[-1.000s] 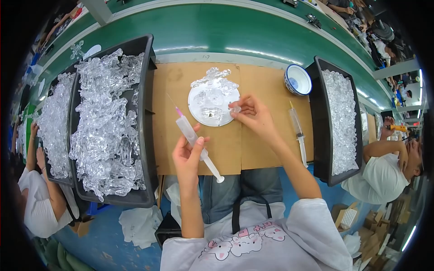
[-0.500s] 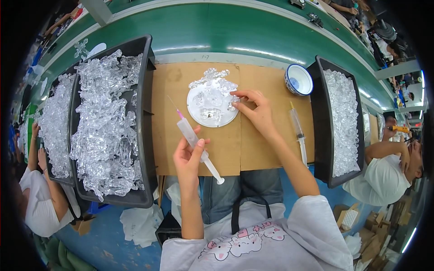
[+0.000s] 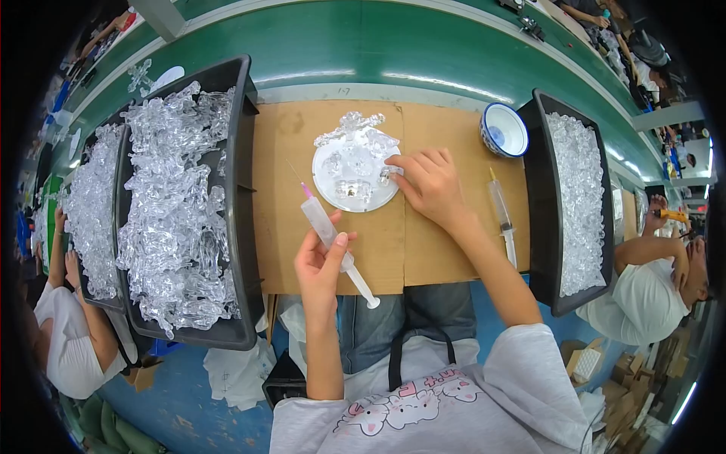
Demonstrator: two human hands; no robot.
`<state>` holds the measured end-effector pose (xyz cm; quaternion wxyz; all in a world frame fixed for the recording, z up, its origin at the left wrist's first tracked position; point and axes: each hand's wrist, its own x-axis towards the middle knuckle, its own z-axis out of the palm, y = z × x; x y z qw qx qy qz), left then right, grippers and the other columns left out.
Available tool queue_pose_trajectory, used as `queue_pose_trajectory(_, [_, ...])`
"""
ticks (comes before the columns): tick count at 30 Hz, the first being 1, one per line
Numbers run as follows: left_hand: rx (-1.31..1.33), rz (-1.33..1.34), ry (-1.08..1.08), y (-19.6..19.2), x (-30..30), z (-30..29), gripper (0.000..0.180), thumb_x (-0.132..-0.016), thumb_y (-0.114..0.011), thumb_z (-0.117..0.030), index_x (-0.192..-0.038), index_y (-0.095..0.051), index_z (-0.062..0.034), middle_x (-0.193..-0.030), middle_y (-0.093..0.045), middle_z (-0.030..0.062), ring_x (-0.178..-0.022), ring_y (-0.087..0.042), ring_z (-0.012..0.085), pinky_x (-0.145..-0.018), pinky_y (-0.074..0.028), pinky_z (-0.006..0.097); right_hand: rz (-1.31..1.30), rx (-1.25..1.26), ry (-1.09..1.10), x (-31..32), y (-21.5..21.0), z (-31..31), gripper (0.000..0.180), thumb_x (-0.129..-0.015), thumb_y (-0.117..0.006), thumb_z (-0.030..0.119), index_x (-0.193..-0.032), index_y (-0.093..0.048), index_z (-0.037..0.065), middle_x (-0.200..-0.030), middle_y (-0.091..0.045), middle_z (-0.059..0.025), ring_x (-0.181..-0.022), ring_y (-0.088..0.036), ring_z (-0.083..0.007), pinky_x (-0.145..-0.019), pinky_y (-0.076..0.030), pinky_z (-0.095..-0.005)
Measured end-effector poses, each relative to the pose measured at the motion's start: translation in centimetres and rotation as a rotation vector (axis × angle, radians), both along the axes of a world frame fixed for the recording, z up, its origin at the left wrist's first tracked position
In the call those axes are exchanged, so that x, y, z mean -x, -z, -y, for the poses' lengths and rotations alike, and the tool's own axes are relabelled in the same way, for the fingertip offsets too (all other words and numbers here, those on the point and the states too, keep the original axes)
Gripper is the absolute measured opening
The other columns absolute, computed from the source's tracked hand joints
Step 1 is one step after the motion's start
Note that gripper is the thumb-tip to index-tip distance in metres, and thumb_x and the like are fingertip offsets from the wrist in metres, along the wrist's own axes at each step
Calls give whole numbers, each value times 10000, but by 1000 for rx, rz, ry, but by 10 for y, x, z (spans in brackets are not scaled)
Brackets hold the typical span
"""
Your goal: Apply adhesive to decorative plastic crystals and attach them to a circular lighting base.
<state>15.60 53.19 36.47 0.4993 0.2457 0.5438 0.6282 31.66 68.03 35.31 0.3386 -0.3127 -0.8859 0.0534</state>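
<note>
My left hand (image 3: 321, 257) is wrapped round a large translucent syringe (image 3: 321, 222) with a pink needle hub; its thin needle points up and left. A round white plate (image 3: 368, 198) rests on the cardboard with several clear plastic pieces on it. One branching clear piece (image 3: 351, 127) lies over its far edge. At the plate's right rim, my right hand (image 3: 435, 184) pinches a small clear plastic piece (image 3: 392, 172), partly hidden by the fingers. A second syringe (image 3: 499, 210), with a yellow hub and dark plunger tip, lies right of my right hand.
Black bins (image 3: 246, 189) heaped with clear pieces stand at left. Another black bin (image 3: 541, 204) of small clear pieces is at right, beside a blue-and-white bowl (image 3: 505, 130). Cardboard (image 3: 287, 151) covers the work surface before a green table (image 3: 363, 45). Other people sit at both sides.
My right thumb and fingers have drawn closer together round the small clear piece at the plate's rim. My left hand and its syringe have shifted slightly right.
</note>
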Motion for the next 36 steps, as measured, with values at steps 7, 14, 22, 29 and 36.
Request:
queue_pose_trajectory(7, [0,34,-13,-5,-3,-1,343,-843,-606,-109,-1146,-529,32,-1124,-583,94,-869,-604,141,-666,-447,227,77,-29,36,3,-10,5,194,-721,-664,98,-909,-632,132,-839,-588,1,-806,-533,-187,-671,-375,-323])
queue_pose_trajectory(14, [-41,177,7,-8,-3,-5,304,-893,-510,-152,-1133,-519,35,-1177,-550,155,-880,-622,187,-724,-492,273,52,-59,23,-2,-5,2,193,-732,-652,100,-922,-626,120,-835,-585,-18,-804,-532,-199,-680,-381,-317])
queue_pose_trajectory(22, [-79,191,-8,-9,-2,-5,313,-893,-509,-145,-1145,-508,42,-1179,-543,163,-888,-621,201,-738,-496,281,37,97,11,1,-21,6,171,-729,-666,121,-887,-608,88,-831,-591,-45,-821,-542,-230,-724,-398,-351])
queue_pose_trajectory(29, [-51,170,-25,-8,-3,-5,309,-895,-510,-123,-1150,-506,52,-1178,-543,166,-887,-619,196,-738,-497,280,-52,261,64,4,-11,6,163,-726,-682,135,-855,-604,72,-780,-599,-55,-788,-545,-238,-726,-409,-350])
queue_pose_trajectory(36, [-47,161,-7,-5,-5,-9,296,-893,-512,-116,-1139,-515,49,-1176,-546,166,-885,-619,190,-733,-499,279,-73,653,120,10,-12,-6,183,-735,-673,164,-852,-618,35,-806,-629,-72,-791,-567,-205,-716,-447,-327])
